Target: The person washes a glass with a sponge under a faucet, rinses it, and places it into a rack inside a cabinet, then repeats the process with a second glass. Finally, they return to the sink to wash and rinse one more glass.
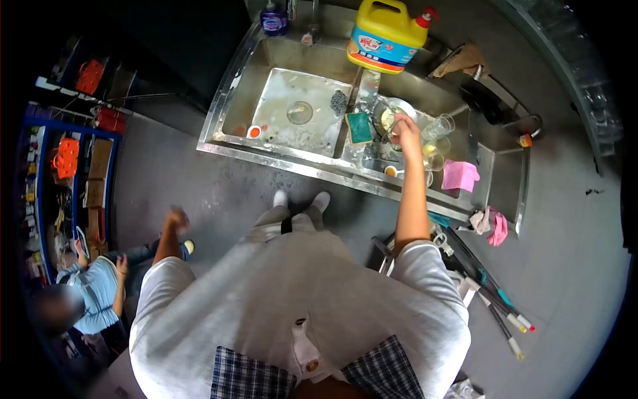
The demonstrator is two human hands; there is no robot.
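My right hand [407, 131] reaches over the right sink basin, its fingers closed at the edge of a small bowl [387, 119] with something pale yellow in it. A white dish [403, 106] shows just behind those fingers. Left of the bowl, a green scouring sponge [359, 128] lies on the divider between the basins. Clear glasses [439, 126] stand to the right of my hand. Away from the sink, my left hand [177, 219] hangs over the floor at my side, smeared by motion.
The left basin [272, 100] holds a steel scourer [338, 102], a clear round dish [300, 112] and a small cup with red inside [254, 132]. A yellow detergent jug [385, 36] stands behind. A pink cloth [460, 175] lies at right. Another person [100, 292] is at lower left.
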